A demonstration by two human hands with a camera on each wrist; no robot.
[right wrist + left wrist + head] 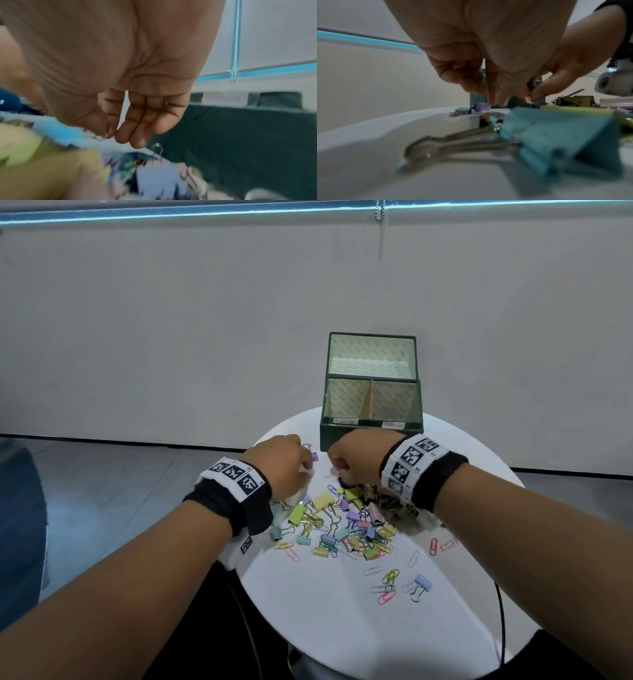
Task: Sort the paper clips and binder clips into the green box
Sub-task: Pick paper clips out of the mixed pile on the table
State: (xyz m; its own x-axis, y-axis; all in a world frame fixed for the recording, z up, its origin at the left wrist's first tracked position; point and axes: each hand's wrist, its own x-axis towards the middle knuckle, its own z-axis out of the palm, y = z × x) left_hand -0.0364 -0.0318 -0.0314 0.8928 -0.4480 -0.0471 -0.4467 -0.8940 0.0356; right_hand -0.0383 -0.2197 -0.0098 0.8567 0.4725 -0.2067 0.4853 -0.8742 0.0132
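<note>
A purple binder clip [314, 456] [482, 106] lies on the white round table [342, 628], left of the green box [370, 436] [476, 98]. My left hand [308, 465] [495, 104] reaches down to it, thumb and forefinger pinching its near end. My right hand [337, 474] [111, 135] is low in front of the box [240, 135], pinching a small pale paper clip [101, 138] between thumb and fingertips. The box stands open, with two labelled compartments that look empty. A mixed pile of pastel clips [346, 525] lies under both wrists.
A teal binder clip [556, 140] lies right under my left wrist. Loose paper clips [387, 580] and a lilac binder clip [419, 585] are scattered near the table's front right. The box's raised lid [371, 354] stands behind it. A black cable [501, 621] runs off the table's right edge.
</note>
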